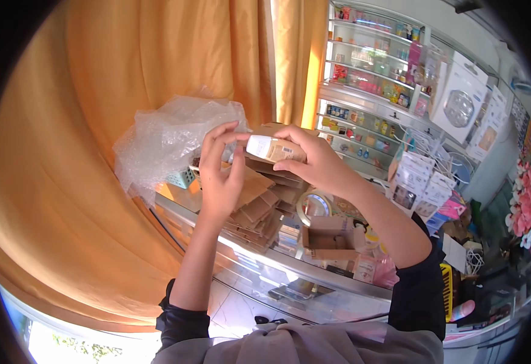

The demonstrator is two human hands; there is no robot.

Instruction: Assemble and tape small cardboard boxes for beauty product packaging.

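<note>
The right hand (311, 156) grips a white-and-tan bottle (274, 148) above the counter (259, 259); the left hand (220, 182) holds its fingers loosely spread by the white end, contact unclear. Below sit flattened cardboard (256, 209) and an open brown box (333, 224), contents indistinct. Behind, a glass cabinet (356, 99) holds small colourful packages.

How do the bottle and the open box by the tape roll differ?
Place: the bottle is held up in the right hand; the box sits on the counter.
Colour: bottle white and tan, box brown.
Shape: bottle rounded, box square-cornered.
Shared: both show brownish tones.
</note>
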